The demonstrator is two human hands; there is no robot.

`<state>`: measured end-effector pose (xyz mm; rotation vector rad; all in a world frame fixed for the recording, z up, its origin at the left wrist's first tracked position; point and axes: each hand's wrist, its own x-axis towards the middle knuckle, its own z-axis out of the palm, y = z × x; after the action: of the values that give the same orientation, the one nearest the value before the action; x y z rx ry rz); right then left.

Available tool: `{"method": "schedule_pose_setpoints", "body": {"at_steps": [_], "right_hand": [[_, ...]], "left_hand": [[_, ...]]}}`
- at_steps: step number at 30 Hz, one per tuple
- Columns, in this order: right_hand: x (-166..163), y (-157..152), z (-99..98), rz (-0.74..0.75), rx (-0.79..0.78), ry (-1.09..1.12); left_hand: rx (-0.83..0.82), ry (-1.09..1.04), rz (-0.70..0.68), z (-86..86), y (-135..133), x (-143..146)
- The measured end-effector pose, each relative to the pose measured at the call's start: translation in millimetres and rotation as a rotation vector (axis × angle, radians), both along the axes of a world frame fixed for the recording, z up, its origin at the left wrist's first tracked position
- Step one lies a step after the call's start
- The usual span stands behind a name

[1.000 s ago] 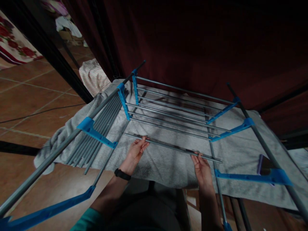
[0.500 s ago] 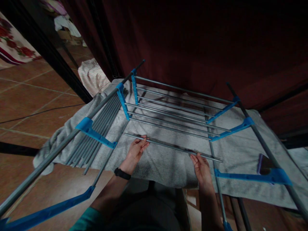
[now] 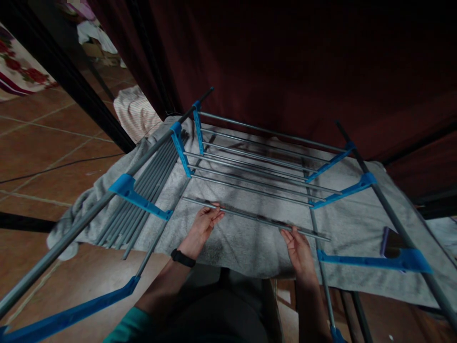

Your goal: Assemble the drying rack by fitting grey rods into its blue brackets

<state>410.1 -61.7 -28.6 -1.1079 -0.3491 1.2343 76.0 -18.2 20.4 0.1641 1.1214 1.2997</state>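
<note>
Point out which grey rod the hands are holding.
The frontmost loose rod, gripped by the left hand and right hand; the other rods sit fixed between blue brackets farther back.

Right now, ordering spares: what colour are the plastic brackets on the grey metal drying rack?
The plastic brackets are bright blue; head view shows it.

Dim, murky frame; warped, stretched edges.

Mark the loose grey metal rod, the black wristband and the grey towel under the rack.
loose grey metal rod (image 3: 250, 217), head view, middle of its length
black wristband (image 3: 183, 257), head view, strap on the left wrist
grey towel (image 3: 246, 250), head view, bare patch near front edge
</note>
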Motion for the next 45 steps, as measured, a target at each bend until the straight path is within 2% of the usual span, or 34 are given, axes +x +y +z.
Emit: {"method": "schedule_pose_setpoints", "body": {"at_steps": [22,31,38,45], "right_hand": [[-8,-1,4.8,-0.002,-0.006,0.006],[-22,1,2.6,-0.015,-0.029,0.017],[-29,-1,-1.3,0.055,-0.035,0.013],[-32,0,-2.9,0.013,-0.051,0.091]], "left_hand": [[0.043,-0.021,-0.040,-3.4,0,10],[0.033,-0.021,-0.076,-3.1,-5,22],[0.047,-0.015,-0.092,-3.0,-4,30],[0.096,0.042,-0.070,1.9,-2,32]]}}
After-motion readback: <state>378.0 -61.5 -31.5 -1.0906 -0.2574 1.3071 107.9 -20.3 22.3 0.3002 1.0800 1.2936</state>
